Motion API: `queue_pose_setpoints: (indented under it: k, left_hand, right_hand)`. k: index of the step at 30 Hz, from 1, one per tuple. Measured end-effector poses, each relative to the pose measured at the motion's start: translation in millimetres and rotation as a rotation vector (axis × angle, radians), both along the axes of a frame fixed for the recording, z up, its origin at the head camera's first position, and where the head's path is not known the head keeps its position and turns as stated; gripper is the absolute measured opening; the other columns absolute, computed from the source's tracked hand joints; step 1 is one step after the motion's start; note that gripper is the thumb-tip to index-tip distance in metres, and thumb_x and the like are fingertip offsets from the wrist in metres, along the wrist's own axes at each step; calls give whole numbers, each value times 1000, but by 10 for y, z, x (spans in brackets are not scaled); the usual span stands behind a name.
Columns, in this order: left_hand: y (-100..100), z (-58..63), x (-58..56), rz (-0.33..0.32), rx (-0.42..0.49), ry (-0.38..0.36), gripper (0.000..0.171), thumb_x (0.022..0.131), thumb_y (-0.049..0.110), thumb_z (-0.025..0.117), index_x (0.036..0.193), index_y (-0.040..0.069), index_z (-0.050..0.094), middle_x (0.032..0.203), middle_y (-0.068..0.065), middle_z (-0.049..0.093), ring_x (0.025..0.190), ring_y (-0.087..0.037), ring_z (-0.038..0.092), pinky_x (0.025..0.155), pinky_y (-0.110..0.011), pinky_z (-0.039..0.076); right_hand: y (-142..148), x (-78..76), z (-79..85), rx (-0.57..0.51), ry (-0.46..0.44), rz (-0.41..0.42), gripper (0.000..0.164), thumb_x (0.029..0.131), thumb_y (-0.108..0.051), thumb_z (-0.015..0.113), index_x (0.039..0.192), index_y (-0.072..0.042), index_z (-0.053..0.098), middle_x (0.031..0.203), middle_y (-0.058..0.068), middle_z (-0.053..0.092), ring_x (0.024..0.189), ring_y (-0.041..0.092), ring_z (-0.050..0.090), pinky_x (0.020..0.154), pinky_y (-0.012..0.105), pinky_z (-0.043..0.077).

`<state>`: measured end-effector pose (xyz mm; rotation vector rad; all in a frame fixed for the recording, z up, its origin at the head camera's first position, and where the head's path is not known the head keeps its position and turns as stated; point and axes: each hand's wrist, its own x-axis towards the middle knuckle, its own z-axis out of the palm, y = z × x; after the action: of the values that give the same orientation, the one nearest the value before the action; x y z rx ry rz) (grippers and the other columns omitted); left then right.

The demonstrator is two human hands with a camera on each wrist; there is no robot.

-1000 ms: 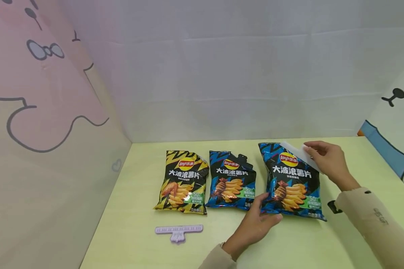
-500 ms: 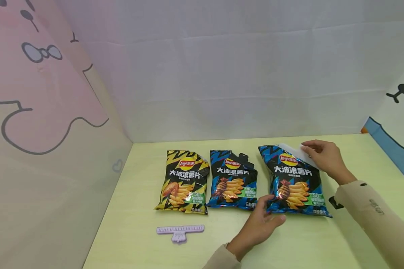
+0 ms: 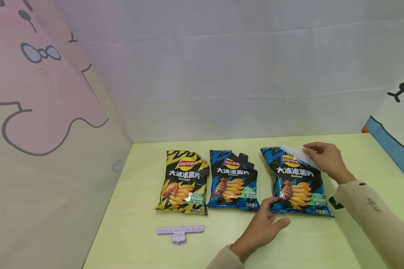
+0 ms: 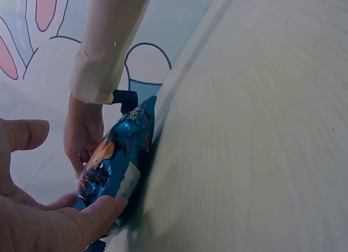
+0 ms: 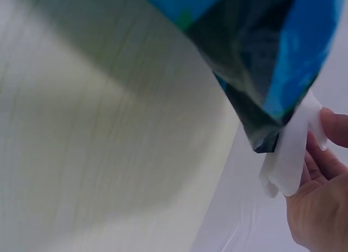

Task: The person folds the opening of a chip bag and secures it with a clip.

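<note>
My right hand (image 3: 328,158) pinches a white sealing clip (image 5: 291,151) that lies along the slanted upper right corner of a blue and black chip bag (image 3: 297,186). In the right wrist view, the thumb presses one side of the clip and the fingers are behind it. My left hand (image 3: 262,228) touches the lower left edge of that bag with its fingers, the thumb spread apart from them. A second blue chip bag (image 3: 232,183) lies to the left, with a black clip (image 3: 243,160) on its upper right corner. The far corner of the held bag is hidden by the clip.
A yellow and black chip bag (image 3: 183,183) with a cut upper right corner lies at the left of the row. In front of it is a purple sealing clip (image 3: 180,232). A pale curtain (image 3: 235,74) hangs behind the light table (image 3: 131,239).
The held bag has shifted slightly right, its lower right corner outward. My left hand has followed it to the right. The right hand keeps its pinch on the white clip.
</note>
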<state>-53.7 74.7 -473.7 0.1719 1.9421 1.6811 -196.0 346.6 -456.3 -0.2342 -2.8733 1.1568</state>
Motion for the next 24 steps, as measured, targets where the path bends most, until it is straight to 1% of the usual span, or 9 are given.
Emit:
queue_pose_setpoints:
  k: [5, 7, 11, 14, 16, 21, 24]
  left_hand:
    - [15, -8, 7, 4, 10, 2, 47, 97, 25, 67, 138, 36, 46, 158, -14, 40, 139, -40, 51, 112, -45, 47]
    - [24, -14, 12, 4, 15, 1, 45, 97, 24, 67, 136, 35, 47, 158, -13, 40, 140, -41, 50, 113, -44, 46]
    - [32, -20, 25, 0, 19, 3, 44, 97, 24, 67, 136, 35, 48, 158, -11, 39, 141, -41, 48, 114, -44, 45]
    - [32, -18, 39, -2, 9, 19, 44, 97, 25, 67, 136, 34, 49, 157, -9, 41, 141, -40, 49, 114, -42, 45]
    - [29, -19, 52, -18, -10, 32, 44, 97, 26, 68, 136, 34, 49, 157, -7, 42, 141, -38, 50, 114, -39, 46]
    - [19, -42, 86, -67, -32, 52, 43, 97, 27, 68, 134, 33, 48, 158, -3, 41, 145, -30, 46, 114, -33, 46]
    - [11, -48, 93, -66, -13, 50, 42, 97, 26, 67, 134, 32, 48, 159, -4, 39, 147, -28, 43, 114, -33, 45]
  right_hand:
    - [9, -44, -47, 7, -18, 6, 52, 107, -37, 47, 132, 6, 59, 129, 34, 59, 108, 44, 59, 79, 40, 55]
    - [19, -60, -63, 4, -31, 18, 52, 107, -36, 46, 133, 8, 58, 129, 35, 58, 106, 44, 59, 83, 47, 55]
    - [34, -79, -81, 7, -85, 48, 53, 107, -35, 45, 136, 9, 54, 133, 37, 54, 112, 48, 55, 93, 60, 51]
    - [45, -83, -91, 26, -133, 78, 55, 107, -35, 47, 139, 9, 50, 136, 38, 51, 115, 51, 53, 95, 63, 50]
    - [54, -83, -97, 39, -156, 98, 58, 106, -36, 48, 141, 10, 47, 136, 39, 49, 115, 52, 54, 94, 62, 51]
    - [85, -103, -119, 61, -175, 141, 63, 105, -40, 49, 141, 11, 45, 137, 41, 48, 117, 54, 53, 93, 62, 51]
    - [103, -118, -133, 66, -180, 157, 64, 105, -40, 48, 141, 13, 45, 138, 41, 47, 119, 55, 50, 94, 64, 49]
